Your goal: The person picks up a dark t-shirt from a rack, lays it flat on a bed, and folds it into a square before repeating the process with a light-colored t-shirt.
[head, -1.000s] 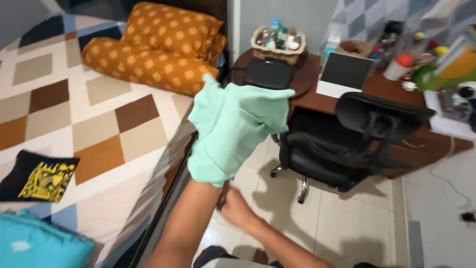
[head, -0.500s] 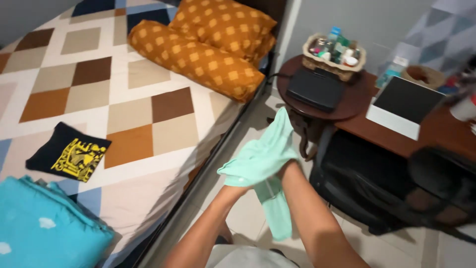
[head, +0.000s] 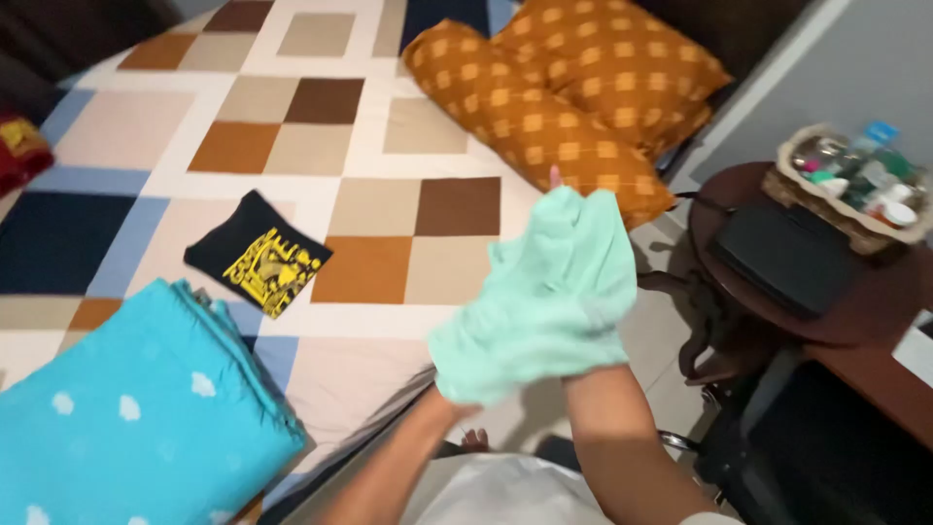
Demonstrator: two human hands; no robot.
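Clearly, the head view has one thing at its centre: a mint-green garment (head: pixel 544 297), bunched and held up in the air in the middle of the frame, over the edge of the bed (head: pixel 369 146). Both forearms rise into it from the bottom edge. The left hand (head: pixel 457 389) is buried in the lower left of the cloth and the right hand (head: pixel 593 365) in its lower right, so I cannot tell how the fingers are set, only that each hand seems to grip the fabric from inside or behind. One pale fingertip (head: pixel 555 177) pokes out above the top of the cloth.

Elsewhere in this view, a folded black T-shirt with a yellow print (head: pixel 258 255) lies flat left of centre on the patchwork bedcover, well apart from the hands. A turquoise blanket (head: pixel 126 408) fills the lower left corner. Two orange patterned pillows (head: pixel 573 97) sit at the upper middle. At the right edge a round dark side table (head: pixel 875 321) carries a black flat case (head: pixel 785 255) and a wicker basket of bottles (head: pixel 855 180).

As a judgement, the cloth hangs loose over the gap between bed and floor, so a slack grip could let it slide down onto the tiles; a wide swing to the right could brush the basket.
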